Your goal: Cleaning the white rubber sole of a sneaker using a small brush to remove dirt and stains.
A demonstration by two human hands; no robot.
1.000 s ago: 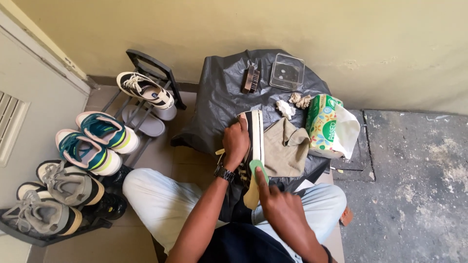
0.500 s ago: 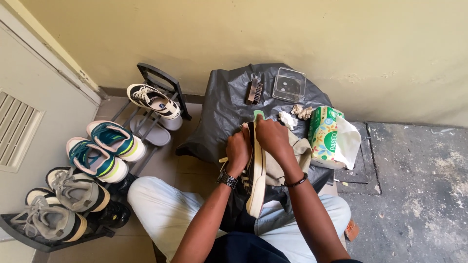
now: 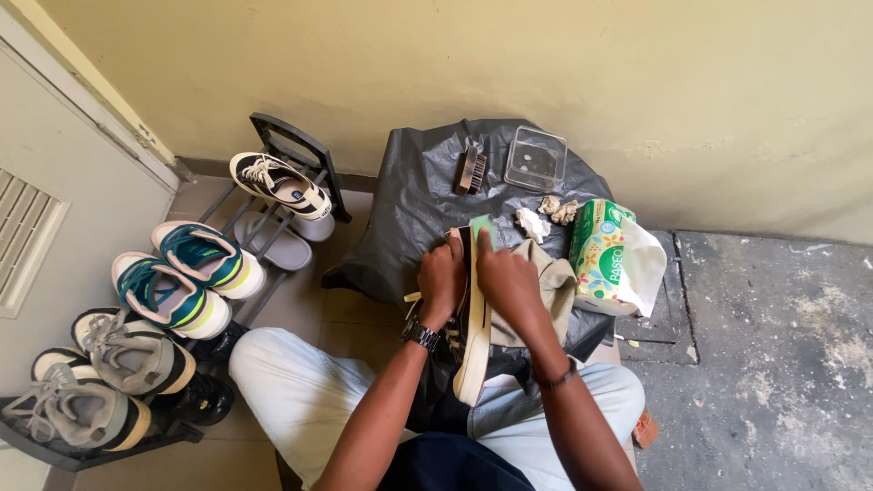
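Observation:
A black sneaker with a cream sole (image 3: 473,359) lies on its side across my lap, toe pointing away from me. My left hand (image 3: 443,284) grips its upper near the toe. My right hand (image 3: 507,275) presses a small green sponge (image 3: 480,225) against the sole's edge at the toe end. A beige cloth (image 3: 548,286) lies just right of the shoe, partly under my right hand. All of this rests over a black plastic sheet (image 3: 414,209) that covers a low round table.
On the sheet sit a brown brush (image 3: 471,170), a clear plastic box (image 3: 535,158), crumpled tissues (image 3: 544,215) and a green tissue pack (image 3: 602,255). A shoe rack (image 3: 273,209) with several sneakers stands at left. Wall behind, rough concrete floor at right.
My right hand has slid the green sponge along the sole from the heel end near my lap to the toe. The view has also shifted slightly.

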